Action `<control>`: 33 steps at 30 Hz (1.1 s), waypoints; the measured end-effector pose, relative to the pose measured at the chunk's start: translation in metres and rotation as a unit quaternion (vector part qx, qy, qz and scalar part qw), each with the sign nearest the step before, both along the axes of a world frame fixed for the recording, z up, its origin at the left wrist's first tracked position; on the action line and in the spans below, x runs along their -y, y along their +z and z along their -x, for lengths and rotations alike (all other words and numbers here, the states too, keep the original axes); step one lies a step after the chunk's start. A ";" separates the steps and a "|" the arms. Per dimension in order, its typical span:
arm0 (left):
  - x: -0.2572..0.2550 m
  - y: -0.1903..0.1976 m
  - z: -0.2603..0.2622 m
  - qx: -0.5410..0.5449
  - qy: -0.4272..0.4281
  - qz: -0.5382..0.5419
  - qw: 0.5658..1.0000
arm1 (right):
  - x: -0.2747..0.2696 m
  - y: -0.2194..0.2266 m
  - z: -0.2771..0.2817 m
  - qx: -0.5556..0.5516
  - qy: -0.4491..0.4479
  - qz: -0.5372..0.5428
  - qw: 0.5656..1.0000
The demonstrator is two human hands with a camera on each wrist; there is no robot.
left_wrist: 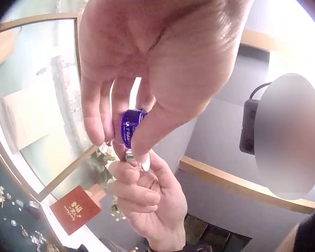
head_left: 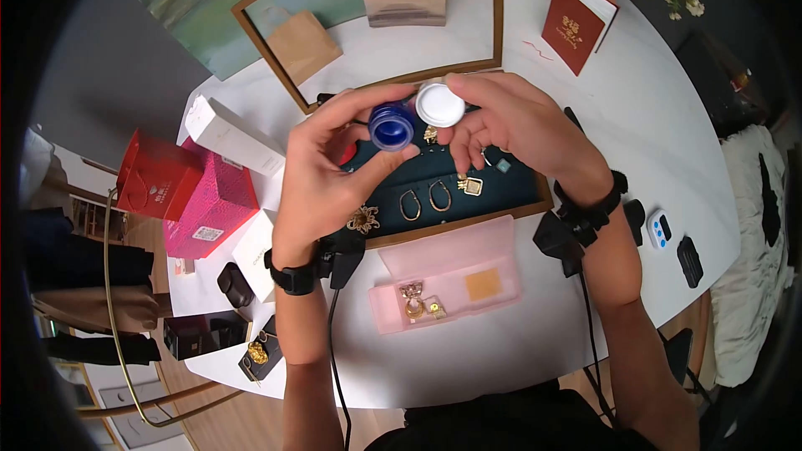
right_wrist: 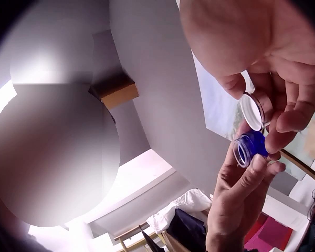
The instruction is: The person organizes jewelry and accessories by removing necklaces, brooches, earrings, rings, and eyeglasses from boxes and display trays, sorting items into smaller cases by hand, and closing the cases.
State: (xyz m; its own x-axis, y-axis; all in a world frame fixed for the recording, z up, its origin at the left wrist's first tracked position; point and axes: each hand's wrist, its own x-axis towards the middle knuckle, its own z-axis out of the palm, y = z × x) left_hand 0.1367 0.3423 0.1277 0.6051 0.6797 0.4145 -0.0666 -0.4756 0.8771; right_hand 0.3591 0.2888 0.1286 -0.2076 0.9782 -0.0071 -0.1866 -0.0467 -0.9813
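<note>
My left hand (head_left: 330, 159) pinches a small blue glass jar (head_left: 391, 127) between thumb and fingers, its open mouth facing the head camera. Right beside it, the right hand (head_left: 522, 121) holds a round lid (head_left: 440, 106) with its white inside showing. In the left wrist view, lettering shows on the side of the blue jar (left_wrist: 130, 128). The right wrist view shows the lid (right_wrist: 252, 111) just above the jar's clear rim. Both hands are raised over a dark green jewellery tray (head_left: 384, 179) holding hoop earrings (head_left: 439, 195) and other pieces.
A pink case (head_left: 501, 305) with jewellery lies in front of the tray, whose framed glass lid (head_left: 499, 8) stands up behind. A red booklet (head_left: 576, 27) stands at back right. Bags and boxes, including a red bag (head_left: 159, 175), are at left; small devices lie right.
</note>
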 end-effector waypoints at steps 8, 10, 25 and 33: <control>0.000 0.002 0.003 -0.053 0.020 0.033 0.998 | -0.001 0.000 -0.003 -0.006 0.026 0.008 1.000; 0.000 0.002 0.003 -0.075 0.027 0.049 0.996 | -0.003 -0.001 -0.003 -0.009 0.025 -0.010 1.000; -0.001 -0.001 0.000 -0.031 0.014 0.019 0.999 | -0.002 0.000 -0.004 -0.003 0.031 -0.035 0.999; -0.005 -0.004 0.000 0.045 -0.004 0.041 0.998 | 0.005 0.006 -0.001 0.003 0.022 -0.056 0.998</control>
State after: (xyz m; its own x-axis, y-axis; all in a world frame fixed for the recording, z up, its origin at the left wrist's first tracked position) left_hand 0.1369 0.3468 0.1238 0.5739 0.7088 0.4102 -0.1505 -0.4011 0.9036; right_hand 0.3604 0.2837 0.1344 -0.2509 0.9627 0.1010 -0.1806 0.0560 -0.9820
